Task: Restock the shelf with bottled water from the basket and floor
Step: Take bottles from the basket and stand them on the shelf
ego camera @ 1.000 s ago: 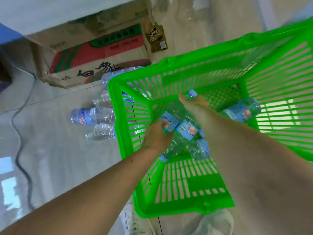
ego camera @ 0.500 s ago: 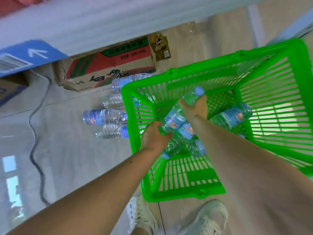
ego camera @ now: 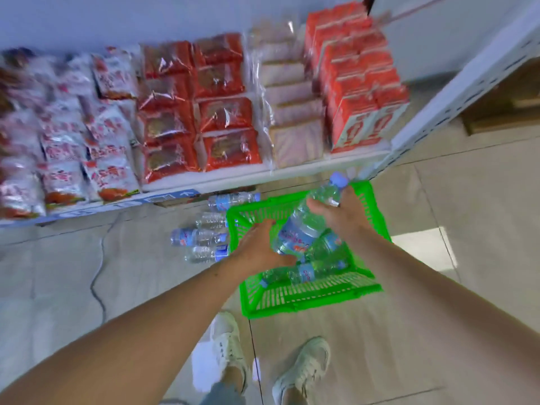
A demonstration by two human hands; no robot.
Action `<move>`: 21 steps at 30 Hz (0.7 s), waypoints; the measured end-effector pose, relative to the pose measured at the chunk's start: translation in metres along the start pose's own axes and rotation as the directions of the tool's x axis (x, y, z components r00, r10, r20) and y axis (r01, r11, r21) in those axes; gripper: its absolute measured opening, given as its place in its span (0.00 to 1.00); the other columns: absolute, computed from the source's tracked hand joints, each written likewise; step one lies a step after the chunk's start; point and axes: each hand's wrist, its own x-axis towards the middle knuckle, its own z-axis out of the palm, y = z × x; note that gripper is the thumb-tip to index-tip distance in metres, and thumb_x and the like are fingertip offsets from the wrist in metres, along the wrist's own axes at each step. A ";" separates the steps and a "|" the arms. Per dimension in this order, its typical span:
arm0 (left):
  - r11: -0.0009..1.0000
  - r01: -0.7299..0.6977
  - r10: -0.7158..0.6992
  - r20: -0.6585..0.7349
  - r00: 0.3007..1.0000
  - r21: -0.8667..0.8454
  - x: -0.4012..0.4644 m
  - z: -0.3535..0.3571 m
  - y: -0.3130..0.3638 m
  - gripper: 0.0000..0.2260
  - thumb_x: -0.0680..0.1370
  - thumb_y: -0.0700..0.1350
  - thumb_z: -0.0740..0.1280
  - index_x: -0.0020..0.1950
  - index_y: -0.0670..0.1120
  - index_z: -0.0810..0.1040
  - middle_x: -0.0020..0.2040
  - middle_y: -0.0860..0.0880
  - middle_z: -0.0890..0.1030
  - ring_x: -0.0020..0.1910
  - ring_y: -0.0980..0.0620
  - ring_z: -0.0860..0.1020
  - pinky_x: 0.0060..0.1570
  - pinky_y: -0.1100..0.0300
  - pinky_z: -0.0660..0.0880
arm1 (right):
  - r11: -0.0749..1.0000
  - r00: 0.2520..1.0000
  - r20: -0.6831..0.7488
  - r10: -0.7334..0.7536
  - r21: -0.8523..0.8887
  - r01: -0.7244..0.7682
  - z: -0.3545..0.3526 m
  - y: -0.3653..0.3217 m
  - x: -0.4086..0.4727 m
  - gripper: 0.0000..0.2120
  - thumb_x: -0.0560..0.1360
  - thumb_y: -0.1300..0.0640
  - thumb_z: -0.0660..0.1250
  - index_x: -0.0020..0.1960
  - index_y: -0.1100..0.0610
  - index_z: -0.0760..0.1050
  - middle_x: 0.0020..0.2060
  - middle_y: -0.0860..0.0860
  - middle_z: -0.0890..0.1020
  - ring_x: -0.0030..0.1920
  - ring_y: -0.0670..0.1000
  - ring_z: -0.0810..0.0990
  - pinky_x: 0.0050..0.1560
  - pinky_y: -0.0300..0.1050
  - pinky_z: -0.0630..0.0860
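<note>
Pale floor tiles run under a white shelf (ego camera: pixel 263 173) packed with red snack packets (ego camera: pixel 222 118), and a green basket (ego camera: pixel 309 296) sits on the tiles just in front of the person's shoes. Both hands are over it, sharing one water bottle (ego camera: pixel 304 226). The right hand (ego camera: pixel 347 217) wraps the neck end just below the blue cap, fingers curled round; the left hand (ego camera: pixel 260 249) cups the base, fingers curled under it. Its long axis tilts cap-up, away and to the right, toward the shelf edge. More bottles in the basket (ego camera: pixel 315 270) lie on their sides, and loose bottles on the floor (ego camera: pixel 198 238) rest left of it, nearer the left hand. I'd say the shelf lies forward and up from this grip, so the right hand leads.
</note>
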 end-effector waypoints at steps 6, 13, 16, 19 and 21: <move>0.982 -0.122 0.121 -0.013 0.993 -0.147 -0.096 -0.057 0.090 0.35 0.63 0.45 0.81 0.65 0.46 0.70 0.57 0.50 0.78 0.54 0.51 0.77 0.58 0.54 0.75 | 0.991 0.988 0.078 -0.133 -0.005 0.134 -0.085 -0.125 -0.080 0.12 0.68 0.54 0.75 0.48 0.54 0.77 0.45 0.54 0.84 0.50 0.56 0.82 0.55 0.53 0.77; 0.928 -0.295 0.278 -0.103 0.955 -0.226 -0.200 -0.114 0.175 0.29 0.55 0.53 0.79 0.54 0.52 0.75 0.45 0.55 0.84 0.46 0.56 0.82 0.48 0.61 0.78 | 0.947 0.934 0.178 -0.310 -0.026 0.319 -0.162 -0.261 -0.167 0.15 0.68 0.57 0.76 0.53 0.58 0.79 0.47 0.53 0.84 0.49 0.52 0.82 0.59 0.52 0.76; 0.911 -0.354 0.330 -0.141 0.933 -0.211 -0.238 -0.139 0.207 0.30 0.52 0.56 0.79 0.50 0.53 0.75 0.43 0.58 0.83 0.42 0.63 0.80 0.45 0.66 0.76 | 0.920 0.903 0.195 -0.382 -0.012 0.392 -0.186 -0.309 -0.203 0.14 0.66 0.56 0.77 0.50 0.57 0.80 0.43 0.49 0.85 0.45 0.47 0.83 0.54 0.46 0.77; 0.899 -0.394 0.371 -0.145 0.917 -0.191 -0.272 -0.162 0.233 0.31 0.50 0.57 0.79 0.51 0.57 0.77 0.49 0.56 0.84 0.49 0.59 0.82 0.50 0.64 0.76 | 0.888 0.871 0.216 -0.441 -0.037 0.458 -0.205 -0.350 -0.236 0.20 0.61 0.51 0.77 0.50 0.57 0.80 0.43 0.51 0.85 0.45 0.49 0.84 0.54 0.49 0.79; 0.895 -0.430 0.408 -0.173 0.896 -0.116 -0.296 -0.179 0.248 0.25 0.52 0.59 0.79 0.47 0.65 0.78 0.46 0.62 0.84 0.46 0.65 0.81 0.47 0.68 0.76 | 0.859 0.841 0.236 -0.487 -0.048 0.510 -0.216 -0.375 -0.252 0.18 0.60 0.50 0.76 0.47 0.57 0.81 0.43 0.53 0.86 0.46 0.51 0.85 0.55 0.53 0.80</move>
